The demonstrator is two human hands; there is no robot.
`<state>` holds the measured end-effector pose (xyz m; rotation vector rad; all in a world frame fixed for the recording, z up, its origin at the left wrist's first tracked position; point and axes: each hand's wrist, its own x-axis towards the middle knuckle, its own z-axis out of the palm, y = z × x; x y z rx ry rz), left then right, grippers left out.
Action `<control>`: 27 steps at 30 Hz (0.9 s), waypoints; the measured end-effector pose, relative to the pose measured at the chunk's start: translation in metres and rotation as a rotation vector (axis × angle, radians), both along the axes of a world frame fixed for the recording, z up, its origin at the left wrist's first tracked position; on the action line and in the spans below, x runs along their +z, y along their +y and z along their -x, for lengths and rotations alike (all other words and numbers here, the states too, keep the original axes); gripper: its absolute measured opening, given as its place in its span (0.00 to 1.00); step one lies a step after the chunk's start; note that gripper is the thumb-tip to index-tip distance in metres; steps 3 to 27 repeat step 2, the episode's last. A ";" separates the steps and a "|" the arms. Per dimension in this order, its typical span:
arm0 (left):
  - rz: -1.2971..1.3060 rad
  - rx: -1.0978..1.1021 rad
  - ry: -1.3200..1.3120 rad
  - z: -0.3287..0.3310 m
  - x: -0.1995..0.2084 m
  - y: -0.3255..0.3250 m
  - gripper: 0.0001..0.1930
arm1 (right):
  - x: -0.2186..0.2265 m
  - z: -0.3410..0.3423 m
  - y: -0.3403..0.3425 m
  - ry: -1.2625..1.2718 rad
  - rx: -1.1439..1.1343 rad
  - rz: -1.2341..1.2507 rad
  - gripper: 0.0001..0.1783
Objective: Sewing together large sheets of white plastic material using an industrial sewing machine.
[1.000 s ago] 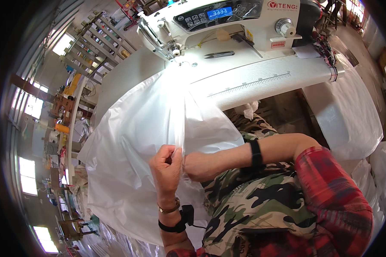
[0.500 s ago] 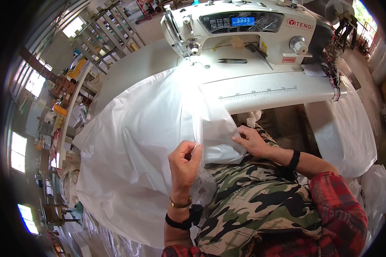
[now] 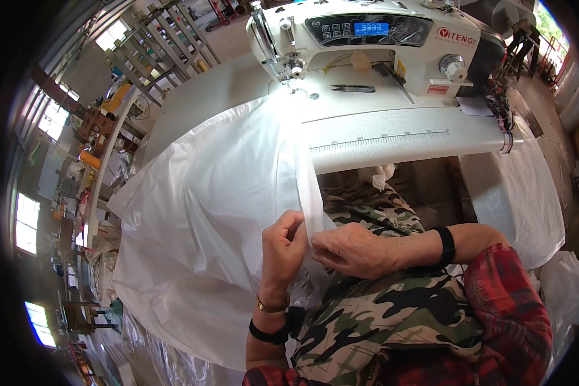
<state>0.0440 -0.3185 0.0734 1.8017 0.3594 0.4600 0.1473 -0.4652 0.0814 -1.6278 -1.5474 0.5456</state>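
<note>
White plastic-like fabric (image 3: 199, 193) spreads from under the needle area of a white sewing machine (image 3: 367, 38) down toward my lap. Along its right side runs a narrow folded edge, stretching from the lit needle to my fingers. My left hand (image 3: 283, 248) is closed, thumb and fingertips pinching the fabric at this edge. Beside it, my right hand (image 3: 350, 249) is closed too, with its fingertips on the folded strip. The two hands are close together but apart, just above my camouflage apron (image 3: 392, 315).
Thread snips (image 3: 352, 88) lie on the machine bed, near a ruler scale (image 3: 379, 138). Behind stands a grey metal rack (image 3: 164, 48). Clear plastic sheeting (image 3: 521, 199) hangs at the right, and a cluttered bench (image 3: 109, 154) runs along the left.
My right hand has moved left, up to the left hand. The fabric panel spread at the right is now folded into a narrow strip, uncovering the table edge. My left hand has barely moved.
</note>
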 end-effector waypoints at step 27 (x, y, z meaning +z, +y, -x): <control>0.063 -0.021 0.041 0.004 0.000 0.004 0.05 | -0.008 0.006 -0.001 -0.018 0.005 -0.012 0.12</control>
